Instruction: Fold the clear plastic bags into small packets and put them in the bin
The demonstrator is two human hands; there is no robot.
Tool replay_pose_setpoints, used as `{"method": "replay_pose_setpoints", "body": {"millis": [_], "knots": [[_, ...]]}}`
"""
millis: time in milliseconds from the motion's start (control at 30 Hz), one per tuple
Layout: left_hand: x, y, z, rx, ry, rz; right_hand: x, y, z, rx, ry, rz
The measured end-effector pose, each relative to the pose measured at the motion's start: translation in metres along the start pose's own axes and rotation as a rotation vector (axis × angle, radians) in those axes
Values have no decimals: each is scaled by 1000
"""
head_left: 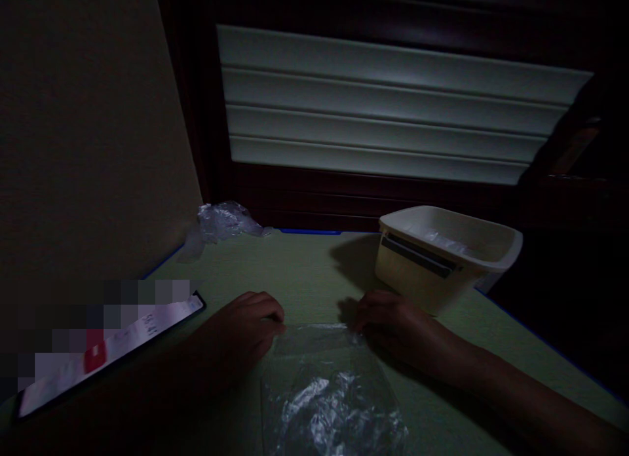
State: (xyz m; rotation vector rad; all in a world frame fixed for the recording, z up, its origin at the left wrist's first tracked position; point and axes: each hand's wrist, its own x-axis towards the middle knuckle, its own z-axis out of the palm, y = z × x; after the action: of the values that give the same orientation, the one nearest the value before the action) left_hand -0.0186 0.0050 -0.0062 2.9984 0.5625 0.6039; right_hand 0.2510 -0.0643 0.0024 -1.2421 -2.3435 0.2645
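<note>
A clear plastic bag lies flat on the green tabletop in front of me, wrinkled and shiny toward its near part. My left hand is closed on the bag's far left corner, thumb and fingers pinched together. At the far right corner, my right hand also pinches the bag's edge with curled fingers. The far edge of the bag runs nearly straight between the two hands. Dim light hides the fingertips of the right hand in part.
A cream plastic bin with clear plastic inside stands beyond my right hand. Crumpled clear plastic sits at the back left corner. A phone with a lit screen, partly blurred out, is left of my left arm. Behind rises a slatted panel.
</note>
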Motion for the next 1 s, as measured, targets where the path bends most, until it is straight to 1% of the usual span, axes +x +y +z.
{"method": "replay_pose_setpoints", "body": {"millis": [133, 267, 433, 500, 567, 667, 733, 833, 900, 1000], "knots": [[1, 2, -1, 96, -39, 60, -2, -4, -3, -78, -46, -29], [1, 4, -2, 146, -50, 110, -3, -8, -5, -110, -49, -33], [-1, 4, -2, 156, -115, 203, -2, -15, -5, -159, -73, -19], [-3, 4, -1, 152, -109, 215, -2, -19, -5, -168, -76, -12], [-4, 4, -1, 158, -88, 205, -1, -26, -6, -126, -61, -18], [-4, 4, 1, 177, -70, 202, 6, -43, -4, 32, -61, -50], [-3, 4, 2, 174, -72, 204, 13, -56, -2, 118, -103, -70], [-4, 4, 3, 164, -66, 206, 22, -71, 3, 129, -195, -64], [-5, 3, 3, 172, -57, 214, 24, -76, 5, 109, -267, -46], [-7, 1, 3, 179, -39, 233, 19, -76, 1, 93, -349, -10]]}}
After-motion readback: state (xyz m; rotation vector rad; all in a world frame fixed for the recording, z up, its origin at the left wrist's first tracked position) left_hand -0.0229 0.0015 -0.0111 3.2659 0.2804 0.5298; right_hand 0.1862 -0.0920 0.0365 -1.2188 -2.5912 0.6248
